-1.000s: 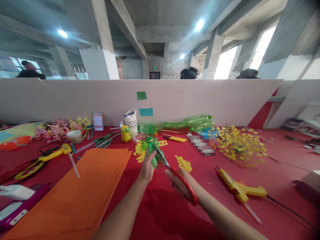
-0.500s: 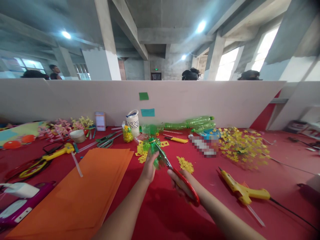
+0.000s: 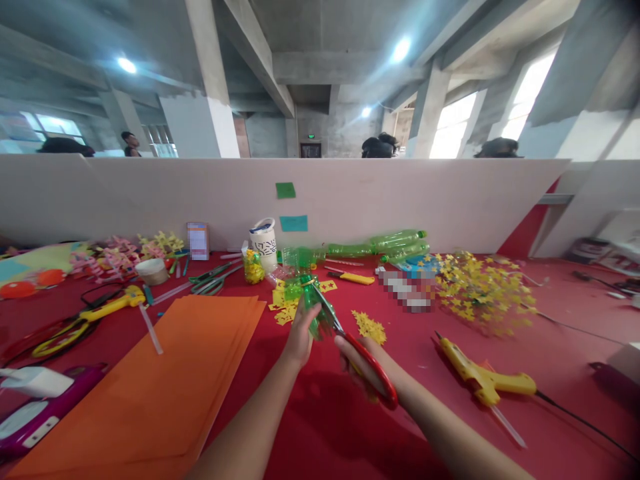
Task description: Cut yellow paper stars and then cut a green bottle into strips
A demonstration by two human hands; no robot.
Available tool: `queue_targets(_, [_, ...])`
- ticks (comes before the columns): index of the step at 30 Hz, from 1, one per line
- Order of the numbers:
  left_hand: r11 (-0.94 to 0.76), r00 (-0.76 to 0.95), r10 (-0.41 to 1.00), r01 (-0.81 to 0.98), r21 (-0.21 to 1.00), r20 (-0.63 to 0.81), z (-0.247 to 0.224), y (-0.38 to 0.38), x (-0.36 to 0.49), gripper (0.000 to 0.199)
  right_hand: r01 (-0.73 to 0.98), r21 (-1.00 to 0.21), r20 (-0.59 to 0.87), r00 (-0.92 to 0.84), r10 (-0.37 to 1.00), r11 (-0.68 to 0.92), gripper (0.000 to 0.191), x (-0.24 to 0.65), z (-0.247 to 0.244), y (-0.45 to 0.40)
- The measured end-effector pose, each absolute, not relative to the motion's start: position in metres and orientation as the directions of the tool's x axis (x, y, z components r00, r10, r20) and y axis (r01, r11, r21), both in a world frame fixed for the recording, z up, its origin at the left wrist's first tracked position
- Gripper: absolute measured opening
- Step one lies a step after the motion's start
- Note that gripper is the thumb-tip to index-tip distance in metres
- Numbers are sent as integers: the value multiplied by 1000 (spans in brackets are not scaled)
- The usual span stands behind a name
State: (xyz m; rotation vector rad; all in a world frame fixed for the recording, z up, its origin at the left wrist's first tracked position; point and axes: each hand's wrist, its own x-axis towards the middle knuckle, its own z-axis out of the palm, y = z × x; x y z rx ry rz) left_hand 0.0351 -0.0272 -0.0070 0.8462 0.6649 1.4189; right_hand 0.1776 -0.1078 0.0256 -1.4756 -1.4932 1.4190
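Note:
My left hand (image 3: 300, 330) is closed around a cut piece of green plastic bottle (image 3: 315, 322), its neck end pointing away from me. In my right hand (image 3: 363, 360) is a pair of scissors (image 3: 367, 360) with red handles. Their blades lie along the bottle piece, close to its neck; whether they are fully closed on the plastic I cannot tell. Beyond the left hand lie yellow sheets with star cut-outs (image 3: 284, 313). A small heap of yellow stars (image 3: 369, 327) rests just past the right hand.
Orange sheets (image 3: 165, 373) cover the left front of the red table. A yellow glue gun (image 3: 485, 380) with a cord lies at right, before a bunch of yellow star flowers (image 3: 475, 290). Green bottles (image 3: 397, 243), a yellow cutter knife (image 3: 356, 278) and a white cup (image 3: 263, 240) stand or lie behind.
Both hands, the bottle piece and the scissors hold nearly the same pose. The whole view has shifted very slightly. A distant person beyond the partition has moved to the right.

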Motion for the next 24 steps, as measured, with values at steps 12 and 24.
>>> queue_targets(12, [27,103,993,-633,774,49,-4,-30,38,42,401,-894,-261,-109,959,-198,52,172,24,-107])
queue_targets(24, [91,90,995,-733,675,-37,7,-13,17,28,400,-899,-301,-265,916,-179,55,176,24,-108])
